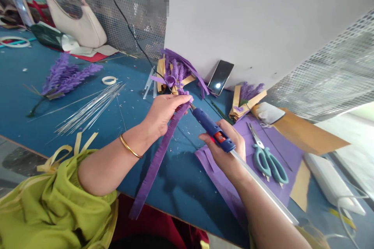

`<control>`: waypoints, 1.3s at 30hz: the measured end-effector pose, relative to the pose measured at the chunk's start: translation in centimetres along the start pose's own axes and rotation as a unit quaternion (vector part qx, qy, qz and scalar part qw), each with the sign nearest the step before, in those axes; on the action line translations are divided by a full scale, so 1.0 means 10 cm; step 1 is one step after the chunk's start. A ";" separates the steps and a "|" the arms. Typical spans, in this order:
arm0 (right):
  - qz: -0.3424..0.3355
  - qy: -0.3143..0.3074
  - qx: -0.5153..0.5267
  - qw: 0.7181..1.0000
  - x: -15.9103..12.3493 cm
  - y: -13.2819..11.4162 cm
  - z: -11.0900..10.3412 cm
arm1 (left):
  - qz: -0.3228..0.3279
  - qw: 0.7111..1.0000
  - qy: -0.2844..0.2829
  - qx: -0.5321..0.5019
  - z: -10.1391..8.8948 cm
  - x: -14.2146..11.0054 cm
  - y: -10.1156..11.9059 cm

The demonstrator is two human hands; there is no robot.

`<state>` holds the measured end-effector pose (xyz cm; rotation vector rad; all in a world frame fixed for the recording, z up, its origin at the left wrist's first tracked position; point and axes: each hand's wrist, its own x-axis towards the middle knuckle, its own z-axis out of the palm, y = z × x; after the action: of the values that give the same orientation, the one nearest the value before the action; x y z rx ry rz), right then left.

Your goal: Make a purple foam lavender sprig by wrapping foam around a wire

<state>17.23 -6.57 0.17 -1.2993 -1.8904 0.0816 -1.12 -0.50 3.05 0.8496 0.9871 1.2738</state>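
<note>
- One purple strip hangs left of the glue gun, its top pinched by the left hand, seemingly to steady it beside the nozzle.
- Right hand wraps the glue gun, apparently for aim.

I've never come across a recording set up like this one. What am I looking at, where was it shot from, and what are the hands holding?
There is no machine here: these are a person's two bare hands. The single picture comes from a camera worn on that person's head, looking forward and down. The left hand pinches the upper end of a long purple strip. The right hand grips a blue glue gun, its tip close to the left fingertips; whether it touches the strip is hard to tell. On the blue table lie purple flowers and thin wires to the left, a dark phone further back, and scissors on a purple sheet to the right.
</note>
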 end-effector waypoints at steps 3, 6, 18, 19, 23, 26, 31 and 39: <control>0.004 0.002 -0.005 1.000 0.01 -0.01 0.00 | 0.000 1.000 -0.005 0.002 -0.01 0.00 0.00; 0.005 0.001 -0.007 1.000 0.02 -0.01 0.01 | 0.001 1.000 -0.005 0.005 -0.01 0.00 0.01; 0.028 -0.015 -0.026 0.999 0.02 -0.06 -0.02 | 0.002 1.000 -0.002 -0.001 0.01 -0.01 0.02; 0.027 -0.015 -0.029 0.999 0.02 -0.06 -0.02 | 0.002 1.000 -0.002 -0.001 0.01 -0.01 0.02; 0.018 -0.018 -0.031 0.999 0.02 -0.06 -0.02 | 0.003 1.000 -0.002 -0.003 0.01 -0.01 0.01; 0.010 -0.021 -0.028 0.999 0.02 -0.08 -0.03 | 0.005 1.000 -0.002 -0.004 0.01 0.00 0.01; 0.008 -0.033 -0.031 0.999 0.03 -0.12 -0.05 | 0.009 1.000 0.003 -0.022 0.01 0.01 0.00; 0.003 -0.046 -0.054 0.998 0.02 -0.14 -0.07 | 0.014 0.999 0.005 -0.031 0.02 0.01 -0.01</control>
<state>16.63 -7.33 1.46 -1.3935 -1.9919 0.0434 -0.93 -0.43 3.05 0.8120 0.9431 1.3266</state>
